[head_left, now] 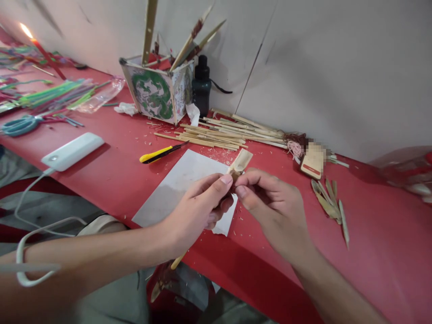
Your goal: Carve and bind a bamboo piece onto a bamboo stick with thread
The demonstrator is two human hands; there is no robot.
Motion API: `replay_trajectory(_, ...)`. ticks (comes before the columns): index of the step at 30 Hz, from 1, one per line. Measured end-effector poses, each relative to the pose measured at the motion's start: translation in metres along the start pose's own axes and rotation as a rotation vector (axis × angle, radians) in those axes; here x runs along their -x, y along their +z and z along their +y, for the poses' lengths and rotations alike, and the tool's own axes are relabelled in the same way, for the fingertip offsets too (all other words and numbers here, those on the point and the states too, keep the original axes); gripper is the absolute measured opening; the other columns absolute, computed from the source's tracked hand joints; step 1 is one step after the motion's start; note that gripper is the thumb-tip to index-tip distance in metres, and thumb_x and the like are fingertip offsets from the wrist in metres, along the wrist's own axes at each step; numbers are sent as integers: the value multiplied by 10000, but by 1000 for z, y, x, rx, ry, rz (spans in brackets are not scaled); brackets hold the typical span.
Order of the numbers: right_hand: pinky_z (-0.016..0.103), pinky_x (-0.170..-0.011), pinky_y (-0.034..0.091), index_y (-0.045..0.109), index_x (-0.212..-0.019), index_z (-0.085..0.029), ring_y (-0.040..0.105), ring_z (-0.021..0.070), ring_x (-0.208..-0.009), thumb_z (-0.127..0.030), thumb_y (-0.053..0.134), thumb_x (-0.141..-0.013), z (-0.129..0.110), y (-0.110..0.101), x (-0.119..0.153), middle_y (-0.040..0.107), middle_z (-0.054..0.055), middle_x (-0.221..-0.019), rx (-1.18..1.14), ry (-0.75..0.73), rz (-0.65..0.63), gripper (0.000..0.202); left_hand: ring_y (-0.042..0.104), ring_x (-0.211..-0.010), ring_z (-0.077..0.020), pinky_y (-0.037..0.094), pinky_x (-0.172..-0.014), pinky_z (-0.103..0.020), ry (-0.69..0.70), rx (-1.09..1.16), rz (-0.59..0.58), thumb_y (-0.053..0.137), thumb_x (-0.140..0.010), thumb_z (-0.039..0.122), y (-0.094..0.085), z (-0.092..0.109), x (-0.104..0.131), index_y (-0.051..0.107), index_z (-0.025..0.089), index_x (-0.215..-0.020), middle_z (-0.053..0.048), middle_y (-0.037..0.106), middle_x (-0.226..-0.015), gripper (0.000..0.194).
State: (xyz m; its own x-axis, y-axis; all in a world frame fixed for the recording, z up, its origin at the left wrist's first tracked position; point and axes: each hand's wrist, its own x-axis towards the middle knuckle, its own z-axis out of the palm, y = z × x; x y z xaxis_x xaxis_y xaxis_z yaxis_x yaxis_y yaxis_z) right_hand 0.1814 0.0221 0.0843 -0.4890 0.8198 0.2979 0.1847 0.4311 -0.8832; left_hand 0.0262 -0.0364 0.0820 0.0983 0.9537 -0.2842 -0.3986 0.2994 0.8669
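My left hand [209, 195] is closed around a short, pale, curved strip that looks like split bamboo [242, 160]. The strip's wide end points up and away from me, and a brown band shows near my fingertips. Right beside it, the thumb and forefinger of my right hand [270, 198] pinch at the brown part. What exactly lies between those fingertips is too small to make out. Below both hands a white sheet of paper [168, 195] lies on the red table [374, 265]. A yellow and black utility knife [162, 154] rests just beyond the paper.
Thin bamboo sticks [209, 137] lie along the wall, near a box with a dragon picture [151, 92] and a dark bottle [201, 90]. A lit candle [47, 58], scissors [22, 126] and a corded white power bank [72, 151] are leftward. Dry leaf pieces [327, 200] lie right.
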Motion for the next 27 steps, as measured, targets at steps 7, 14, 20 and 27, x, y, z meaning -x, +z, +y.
replay_trajectory(7, 234, -618, 475, 700, -834, -218, 591, 119, -686, -267, 663, -961, 2, -4, -4, 681, -9, -750, -148, 122, -13, 141, 388, -550, -26, 296, -508, -158, 196, -23, 48, 561, -1028, 414, -2, -7, 3, 405, 334, -1178, 79, 566, -834, 231)
replay_trajectory(14, 231, -622, 482, 734, -819, -228, 570, 111, -678, -320, 730, -930, 7, -3, -4, 674, -17, -735, -222, 116, 17, 144, 421, -603, -39, 361, -565, -214, 490, -334, -5, 493, -1073, 315, -8, -14, 3, 467, 309, -1108, 57, 502, -863, 44)
replay_trajectory(20, 219, -633, 482, 751, -821, -235, 571, 103, -692, -333, 749, -920, 7, -3, -5, 676, -22, -748, -294, 130, -4, 139, 381, -550, -64, 305, -529, -275, 624, -508, 29, 479, -1077, 307, -12, -14, -1, 519, 262, -1025, 50, 432, -728, 80)
replay_trajectory(27, 211, -590, 442, 755, -805, -238, 519, 92, -655, -305, 759, -912, 2, -3, -1, 640, -28, -716, -363, 148, 8, 127, 391, -540, -57, 320, -536, -267, 713, -579, 46, 485, -1074, 244, -13, -17, 0, 528, 286, -1090, 58, 451, -719, 62)
